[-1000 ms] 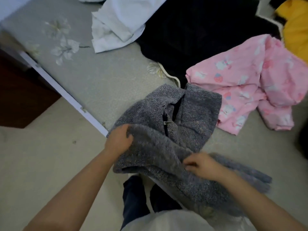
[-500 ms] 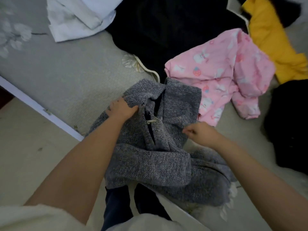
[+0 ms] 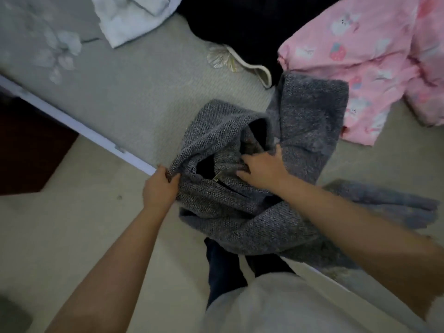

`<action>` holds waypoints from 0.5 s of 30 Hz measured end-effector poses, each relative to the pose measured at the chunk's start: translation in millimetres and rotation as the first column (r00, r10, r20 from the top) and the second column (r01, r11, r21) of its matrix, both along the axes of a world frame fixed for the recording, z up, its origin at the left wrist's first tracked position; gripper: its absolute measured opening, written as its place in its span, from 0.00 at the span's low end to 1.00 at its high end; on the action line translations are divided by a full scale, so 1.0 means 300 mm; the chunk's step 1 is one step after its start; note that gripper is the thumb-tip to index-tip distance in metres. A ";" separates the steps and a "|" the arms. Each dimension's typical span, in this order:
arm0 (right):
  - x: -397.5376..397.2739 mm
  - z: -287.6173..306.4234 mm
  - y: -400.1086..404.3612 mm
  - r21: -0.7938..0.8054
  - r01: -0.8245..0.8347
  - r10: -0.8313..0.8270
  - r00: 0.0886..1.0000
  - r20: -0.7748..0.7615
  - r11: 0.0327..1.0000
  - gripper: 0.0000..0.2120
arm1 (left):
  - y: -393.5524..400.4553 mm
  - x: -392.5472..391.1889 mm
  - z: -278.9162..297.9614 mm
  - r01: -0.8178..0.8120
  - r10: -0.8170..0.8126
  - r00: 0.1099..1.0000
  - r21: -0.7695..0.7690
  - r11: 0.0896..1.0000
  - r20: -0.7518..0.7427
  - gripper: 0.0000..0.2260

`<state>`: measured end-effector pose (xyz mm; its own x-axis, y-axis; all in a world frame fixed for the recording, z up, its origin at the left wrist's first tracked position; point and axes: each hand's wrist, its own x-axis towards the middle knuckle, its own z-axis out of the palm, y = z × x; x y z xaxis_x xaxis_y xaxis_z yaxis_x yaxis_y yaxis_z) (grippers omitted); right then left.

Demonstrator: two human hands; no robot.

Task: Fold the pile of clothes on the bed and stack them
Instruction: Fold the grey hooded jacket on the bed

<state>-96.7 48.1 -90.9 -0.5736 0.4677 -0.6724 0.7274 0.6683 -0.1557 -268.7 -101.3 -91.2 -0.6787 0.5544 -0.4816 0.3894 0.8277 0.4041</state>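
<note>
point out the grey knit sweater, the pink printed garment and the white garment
grey knit sweater (image 3: 310, 111), head view, on its upper flat panel
pink printed garment (image 3: 374, 44), head view, on its broad middle
white garment (image 3: 129, 22), head view, on its crumpled corner

My view is dim and soft, lit flatly with no glare and only faint shadows under my arms. Everything is slightly blurred; the bed (image 3: 134, 97) edge bows from wide-angle distortion, and the black garment (image 3: 240, 27) loses all detail.

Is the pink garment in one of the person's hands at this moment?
No, both the left hand and the right hand grip the grey sweater, while the pink garment lies untouched on the bed.
</note>
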 end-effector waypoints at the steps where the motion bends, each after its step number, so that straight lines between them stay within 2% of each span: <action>1: 0.010 0.007 -0.073 -0.005 -0.031 0.031 0.999 -0.034 1.000 0.25 | -0.032 0.007 -0.008 -0.026 0.025 1.000 -0.041 0.999 -0.010 0.09; 4: 0.073 0.005 -0.201 -0.035 -0.103 0.099 0.991 -0.092 0.994 0.24 | -0.098 0.050 -0.048 0.013 -0.010 0.999 -0.094 0.995 0.030 0.09; 7: 0.084 -0.019 -0.124 0.118 0.095 -0.077 0.986 -0.146 0.988 0.24 | -0.105 0.078 -0.089 0.015 -0.012 0.999 -0.071 0.997 0.050 0.07; 9: 0.050 -0.056 -0.039 0.206 0.130 -0.112 0.989 -0.093 0.970 0.27 | -0.089 0.073 -0.116 -0.035 0.037 0.999 -0.057 0.998 0.031 0.07; 10: 0.027 -0.071 -0.006 0.204 0.083 -0.081 0.997 -0.017 0.976 0.27 | -0.082 0.070 -0.125 -0.058 0.060 0.998 -0.054 0.997 0.022 0.07; 12: -0.012 -0.091 0.022 0.159 -0.042 0.022 0.992 0.128 0.986 0.20 | -0.078 0.069 -0.133 -0.103 0.103 0.994 -0.017 0.995 0.020 0.08; 13: -0.021 -0.090 0.019 0.165 -0.077 0.054 0.988 0.145 0.983 0.14 | -0.076 0.067 -0.126 -0.116 0.116 0.993 0.007 0.993 0.021 0.09; 15: -0.006 -0.048 0.003 0.265 -0.034 0.025 0.999 0.037 0.964 0.11 | -0.071 0.058 -0.075 -0.104 0.105 0.994 0.069 0.992 -0.016 0.13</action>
